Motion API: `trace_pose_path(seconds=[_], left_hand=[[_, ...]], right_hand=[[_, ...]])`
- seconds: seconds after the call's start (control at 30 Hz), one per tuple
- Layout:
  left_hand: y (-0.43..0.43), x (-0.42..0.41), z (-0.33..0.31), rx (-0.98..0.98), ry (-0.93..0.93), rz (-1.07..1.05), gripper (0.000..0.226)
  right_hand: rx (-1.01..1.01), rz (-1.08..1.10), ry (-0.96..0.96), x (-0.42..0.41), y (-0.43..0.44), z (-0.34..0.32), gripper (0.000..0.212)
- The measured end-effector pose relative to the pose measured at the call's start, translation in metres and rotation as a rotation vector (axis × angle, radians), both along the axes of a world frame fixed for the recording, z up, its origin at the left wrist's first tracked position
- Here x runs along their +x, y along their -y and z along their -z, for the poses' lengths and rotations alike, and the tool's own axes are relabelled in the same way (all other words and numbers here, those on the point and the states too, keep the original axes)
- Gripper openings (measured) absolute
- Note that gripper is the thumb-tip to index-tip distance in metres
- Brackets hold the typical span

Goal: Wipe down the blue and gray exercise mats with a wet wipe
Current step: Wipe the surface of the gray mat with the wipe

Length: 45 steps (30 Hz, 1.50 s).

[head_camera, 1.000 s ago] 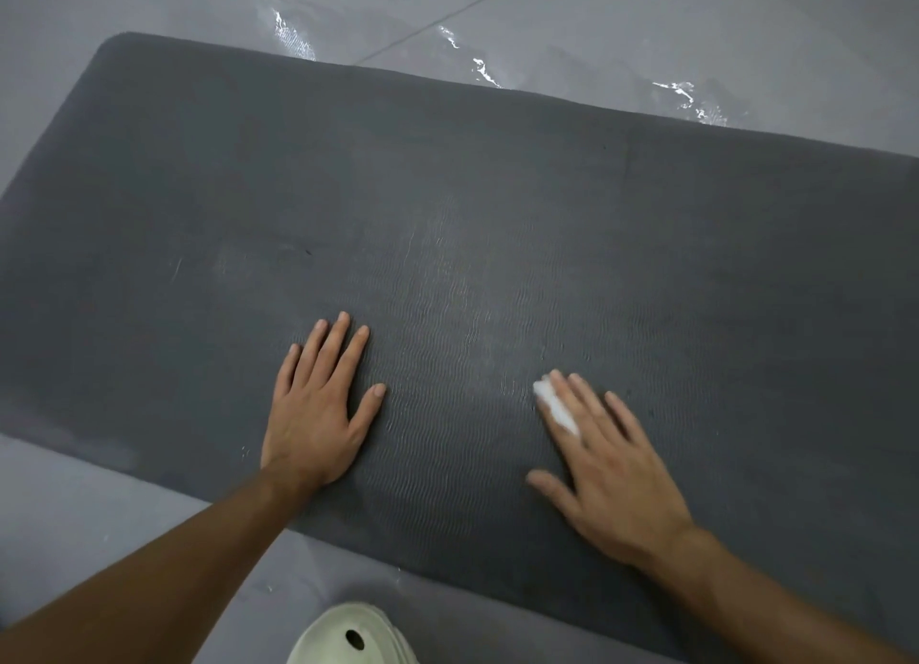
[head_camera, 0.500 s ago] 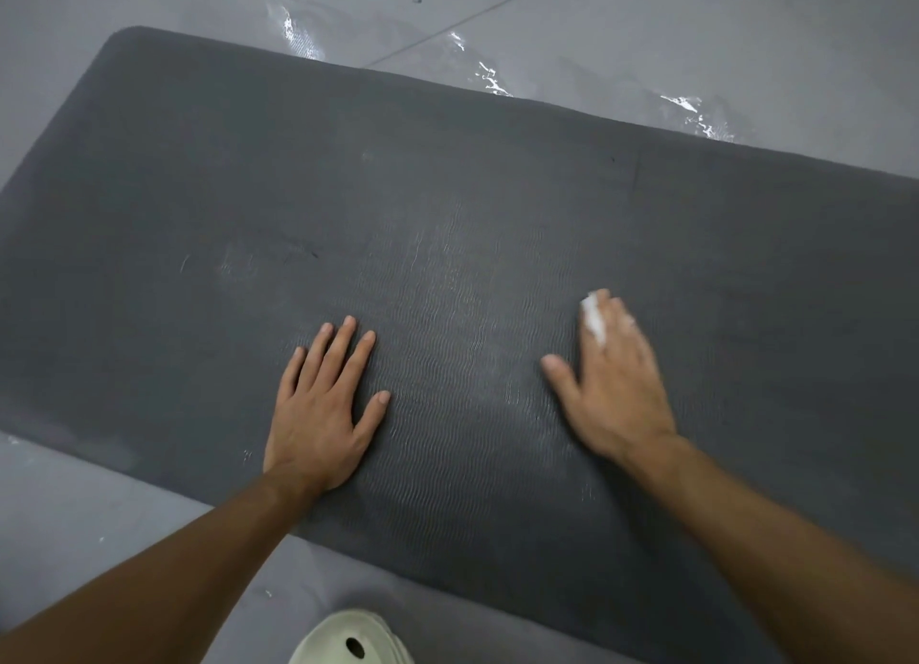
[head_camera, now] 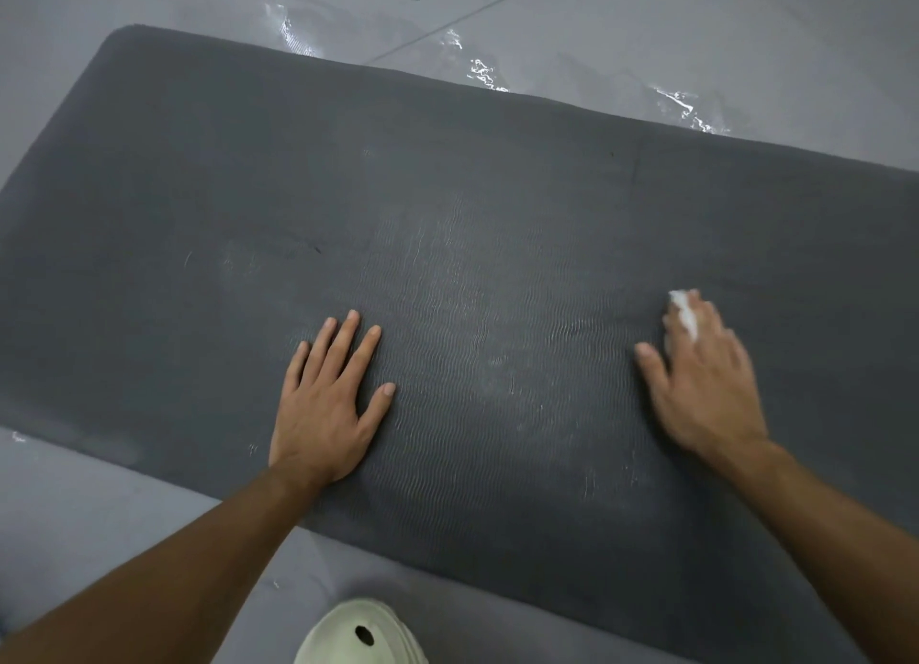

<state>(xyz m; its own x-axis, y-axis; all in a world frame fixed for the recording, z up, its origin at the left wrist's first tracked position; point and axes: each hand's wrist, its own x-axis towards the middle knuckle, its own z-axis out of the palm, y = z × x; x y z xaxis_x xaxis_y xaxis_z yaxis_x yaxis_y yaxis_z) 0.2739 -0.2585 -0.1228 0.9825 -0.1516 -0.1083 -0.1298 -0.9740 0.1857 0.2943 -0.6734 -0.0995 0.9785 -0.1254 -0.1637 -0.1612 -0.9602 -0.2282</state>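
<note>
Head view: gray mat [head_camera: 497, 191] on floor, two hands laid on it.
Left hand [head_camera: 325, 410] is pressed flat, fingers spread, nothing held; wipe [head_camera: 684, 312] is pinned under blurred right hand [head_camera: 706, 390], fingers extended.

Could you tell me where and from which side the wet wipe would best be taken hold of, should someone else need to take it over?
Grip the white bunched end of the wet wipe that pokes out past the right hand, coming from the mat's far side. The rest lies pressed flat under that hand's fingers, so only this tip is free to pinch, probably once the hand lifts.
</note>
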Motion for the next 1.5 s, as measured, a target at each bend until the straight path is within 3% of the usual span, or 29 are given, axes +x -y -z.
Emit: trace_pose_path(seconds=[0.1, 0.2, 0.47, 0.6, 0.77, 0.93, 1.03, 1.23, 1.37, 1.5], left_hand=[[0.000, 0.000, 0.001, -0.012, 0.013, 0.005, 0.070], [-0.001, 0.000, 0.003, -0.011, 0.015, 0.005, 0.070], [-0.002, 0.000, 0.005, -0.017, 0.028, 0.002, 0.070], [-0.003, 0.000, 0.008, -0.006, 0.038, 0.005, 0.069], [-0.003, 0.001, 0.010, 0.001, 0.041, 0.005, 0.068], [-0.003, 0.001, 0.009, 0.009, 0.045, 0.004, 0.068], [-0.003, 0.000, 0.009, 0.010, 0.045, 0.002, 0.069], [-0.002, 0.000, 0.009, 0.018, 0.041, -0.007, 0.069], [-0.003, 0.000, 0.010, 0.018, 0.051, -0.009, 0.069], [-0.005, 0.001, 0.012, 0.014, 0.053, 0.001, 0.068]], right_hand=[[-0.013, 0.114, -0.023, 0.002, 0.037, -0.004, 0.086], [0.027, 0.053, -0.054, -0.002, 0.020, -0.006, 0.091], [0.147, -0.708, -0.062, -0.110, -0.119, 0.009, 0.083], [0.029, -0.809, -0.003, -0.143, -0.110, 0.013, 0.079], [0.076, -0.505, -0.007, -0.121, -0.041, 0.014, 0.080], [-0.112, -0.100, -0.071, -0.082, 0.036, 0.011, 0.075], [-0.065, -0.017, -0.099, -0.079, 0.040, 0.008, 0.081], [0.104, -0.500, -0.089, -0.132, -0.043, 0.006, 0.083], [0.002, -0.889, -0.013, -0.157, -0.076, 0.015, 0.069], [-0.014, -0.882, -0.040, -0.107, -0.053, 0.014, 0.075]])
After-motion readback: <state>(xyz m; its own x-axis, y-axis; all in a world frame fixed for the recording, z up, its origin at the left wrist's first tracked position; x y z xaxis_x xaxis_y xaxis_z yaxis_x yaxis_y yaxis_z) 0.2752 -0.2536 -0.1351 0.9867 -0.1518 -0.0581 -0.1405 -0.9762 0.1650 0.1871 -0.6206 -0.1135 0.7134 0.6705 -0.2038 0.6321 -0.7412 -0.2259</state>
